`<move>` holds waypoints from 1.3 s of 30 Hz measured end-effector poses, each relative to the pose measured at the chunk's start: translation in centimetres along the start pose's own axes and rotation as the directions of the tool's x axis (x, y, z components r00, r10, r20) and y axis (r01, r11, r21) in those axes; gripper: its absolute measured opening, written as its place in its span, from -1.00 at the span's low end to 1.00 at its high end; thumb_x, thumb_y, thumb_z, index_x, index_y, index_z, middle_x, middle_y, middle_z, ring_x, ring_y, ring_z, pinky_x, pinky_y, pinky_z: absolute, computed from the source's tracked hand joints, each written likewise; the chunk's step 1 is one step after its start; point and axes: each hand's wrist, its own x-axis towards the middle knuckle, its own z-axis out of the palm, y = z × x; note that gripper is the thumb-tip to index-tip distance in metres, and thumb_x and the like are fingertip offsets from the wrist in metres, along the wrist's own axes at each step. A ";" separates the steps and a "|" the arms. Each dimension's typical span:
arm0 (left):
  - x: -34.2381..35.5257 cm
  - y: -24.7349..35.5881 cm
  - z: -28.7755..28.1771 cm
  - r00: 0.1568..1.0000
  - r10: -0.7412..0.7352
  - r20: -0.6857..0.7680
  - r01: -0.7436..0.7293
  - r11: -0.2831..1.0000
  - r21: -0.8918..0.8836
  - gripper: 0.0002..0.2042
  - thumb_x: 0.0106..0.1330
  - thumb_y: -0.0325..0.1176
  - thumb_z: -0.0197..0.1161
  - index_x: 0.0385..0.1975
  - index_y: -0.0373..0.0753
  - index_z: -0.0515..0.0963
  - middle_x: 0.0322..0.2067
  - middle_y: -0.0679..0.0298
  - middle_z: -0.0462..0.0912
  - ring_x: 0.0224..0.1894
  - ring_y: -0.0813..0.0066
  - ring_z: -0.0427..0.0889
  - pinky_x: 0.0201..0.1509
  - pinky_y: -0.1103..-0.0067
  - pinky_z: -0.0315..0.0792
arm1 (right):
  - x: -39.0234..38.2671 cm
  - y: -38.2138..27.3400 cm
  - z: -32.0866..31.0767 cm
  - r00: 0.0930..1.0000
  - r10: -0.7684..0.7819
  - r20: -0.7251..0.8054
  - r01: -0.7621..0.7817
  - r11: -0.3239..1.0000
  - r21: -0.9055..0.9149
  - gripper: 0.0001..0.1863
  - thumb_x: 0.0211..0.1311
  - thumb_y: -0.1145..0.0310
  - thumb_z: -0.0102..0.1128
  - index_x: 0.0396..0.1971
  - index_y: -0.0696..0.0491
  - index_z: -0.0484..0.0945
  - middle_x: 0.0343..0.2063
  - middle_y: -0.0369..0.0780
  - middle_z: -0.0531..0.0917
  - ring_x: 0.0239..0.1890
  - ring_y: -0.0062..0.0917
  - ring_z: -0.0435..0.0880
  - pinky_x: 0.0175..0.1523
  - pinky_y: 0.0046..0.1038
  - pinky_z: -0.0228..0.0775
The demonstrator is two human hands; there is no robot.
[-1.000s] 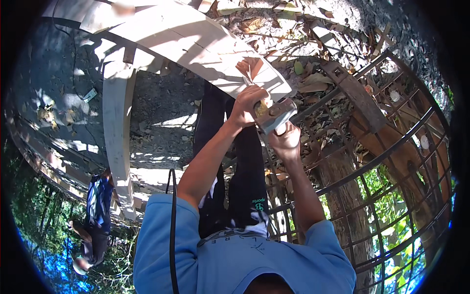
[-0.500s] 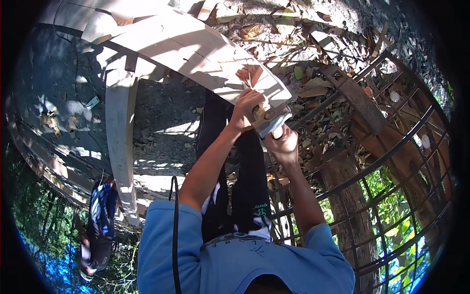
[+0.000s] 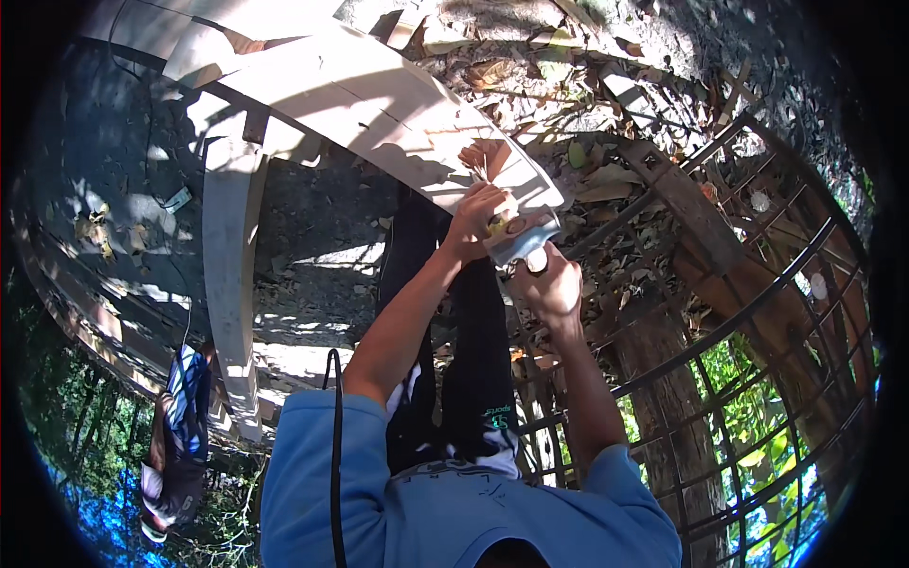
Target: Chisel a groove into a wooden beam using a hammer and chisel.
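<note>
Both my hands grip a hand plane [image 3: 519,239] at the near end of a broad pale wooden plank [image 3: 417,114]. My left hand [image 3: 473,223] is wrapped round its left side, close to the plank's edge. On the near right side, my right hand [image 3: 555,290] is closed round the rounded handle end. The plane looks tilted, its greyish face turned up; whether it touches the wood, I cannot tell. Just beyond my left hand, a reddish-brown cluster like curled shavings [image 3: 485,156] lies on the plank.
A pale upright timber [image 3: 230,246] stands left under the planks. To the right is a metal grid [image 3: 757,303] with a weathered board [image 3: 696,213] on it. Dry leaves [image 3: 488,71] litter the ground beyond. Another person [image 3: 180,426] is at the lower left.
The plane has come slightly toward me and tilted more, off the plank's end. Both hands moved with it, still gripping.
</note>
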 end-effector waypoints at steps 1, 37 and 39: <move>0.1 0.1 0.4 0.997 0.055 -0.061 -0.056 0.998 -0.001 -0.73 -0.09 -0.29 0.39 -0.45 -0.18 0.45 -0.46 0.27 0.57 -0.32 0.28 0.58 0.02 0.41 0.38 | -1.0 -0.8 -1.1 0.999 -0.046 0.004 0.046 0.999 0.003 -0.69 0.04 0.35 0.37 -0.25 0.18 0.55 -0.64 -0.14 0.66 -0.63 -0.33 0.66 -0.44 -0.38 0.52; 4.5 4.1 3.0 0.995 0.040 0.087 -0.039 0.999 -0.015 -0.39 -0.30 -0.37 0.55 -0.10 -0.16 0.50 -0.31 0.28 0.60 -0.17 0.20 0.60 -0.03 0.33 0.51 | -5.7 5.4 -2.2 0.875 0.458 -0.156 -0.330 0.801 0.499 -0.86 0.14 0.50 0.33 -0.33 0.14 0.55 -0.56 -0.35 0.58 -0.61 -0.76 0.45 -0.51 -0.61 0.28; 3.6 4.9 3.0 0.999 0.032 -0.012 -0.033 0.997 -0.073 -0.45 -0.25 -0.33 0.53 -0.13 -0.15 0.52 -0.39 0.30 0.54 -0.27 0.22 0.56 -0.12 0.33 0.46 | -5.6 4.5 -2.6 0.916 0.367 -0.164 -0.258 0.850 0.460 -0.86 0.14 0.47 0.33 -0.39 0.14 0.52 -0.67 -0.34 0.53 -0.71 -0.72 0.43 -0.57 -0.60 0.27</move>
